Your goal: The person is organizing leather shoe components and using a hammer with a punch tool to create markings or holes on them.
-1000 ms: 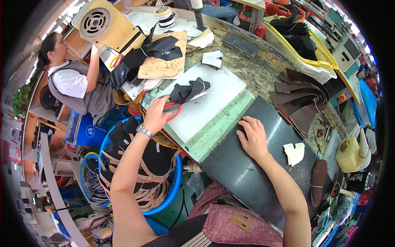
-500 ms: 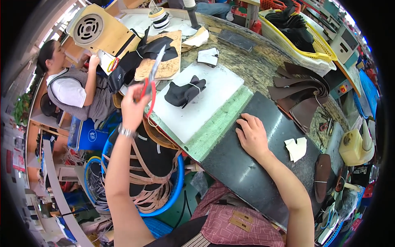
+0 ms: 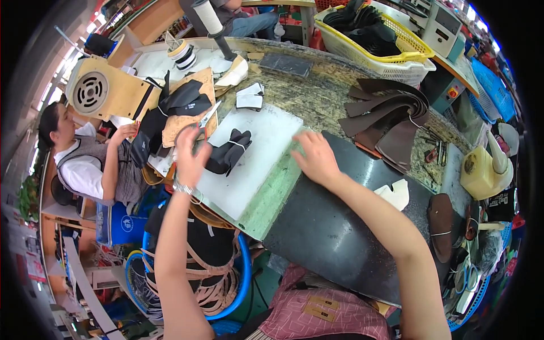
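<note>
Since the earlier frame, the left hand (image 3: 190, 156) has carried its scissors (image 3: 203, 122) up off the board and the right hand (image 3: 316, 158) has slid from the dark sheet (image 3: 334, 226) to the white cutting board (image 3: 255, 164). One bundle of black pieces (image 3: 228, 152) lies on that board between the hands, just right of the left hand, its long axis running up and right. Left fingers are clenched around the scissors' handles; the right hand is empty, fingers spread. One blue bin (image 3: 241, 277) sits below.

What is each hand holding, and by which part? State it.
The left hand holds scissors by the handle loops, blades pointing up and away. The right hand holds nothing; it hovers at the edge of the white cutting board.
</note>
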Demonstrator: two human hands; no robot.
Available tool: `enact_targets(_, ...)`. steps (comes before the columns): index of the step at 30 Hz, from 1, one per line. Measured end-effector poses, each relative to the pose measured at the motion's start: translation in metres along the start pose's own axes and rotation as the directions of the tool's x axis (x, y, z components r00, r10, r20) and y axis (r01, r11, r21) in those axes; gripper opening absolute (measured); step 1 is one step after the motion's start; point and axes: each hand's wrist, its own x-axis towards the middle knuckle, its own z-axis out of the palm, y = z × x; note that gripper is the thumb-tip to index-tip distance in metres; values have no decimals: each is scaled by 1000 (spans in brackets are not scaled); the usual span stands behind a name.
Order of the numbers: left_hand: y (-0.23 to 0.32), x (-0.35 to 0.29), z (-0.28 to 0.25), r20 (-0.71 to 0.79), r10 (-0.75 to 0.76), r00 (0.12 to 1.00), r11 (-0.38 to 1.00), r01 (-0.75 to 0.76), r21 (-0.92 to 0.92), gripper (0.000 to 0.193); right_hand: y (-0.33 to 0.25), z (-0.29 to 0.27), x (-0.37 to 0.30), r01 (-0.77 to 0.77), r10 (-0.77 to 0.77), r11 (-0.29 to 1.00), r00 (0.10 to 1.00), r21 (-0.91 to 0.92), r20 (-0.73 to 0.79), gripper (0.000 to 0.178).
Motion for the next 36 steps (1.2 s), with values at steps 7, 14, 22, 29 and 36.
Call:
enact_targets(7, 52, -22, 24, -53, -106, 993, 975, 115, 188, 25, 13, 49, 84, -478, 482, 875, 839, -81, 253, 62)
enact_targets(14, 40, 101, 108, 148, -31, 989, 777, -69, 626, 29, 11, 60, 70, -353, 361, 932, 918, -80, 162, 71)
enact_targets(22, 67, 118, 147, 142, -182, 973, 872, 93, 481, 43, 14, 32, 108, -423, 483, 876, 759, -233, 437, 77)
enact_targets(29, -14, 106, 91, 314, 98, 945, 820, -255, 512, 24, 7, 23, 82, -387, 453, 891, 793, -238, 407, 72)
enact_targets(36, 5, 36, 15, 184, -29, 983, 990, 2, 142, 52, -38, 18, 9, -243, 310, 939, 905, -245, 291, 59)
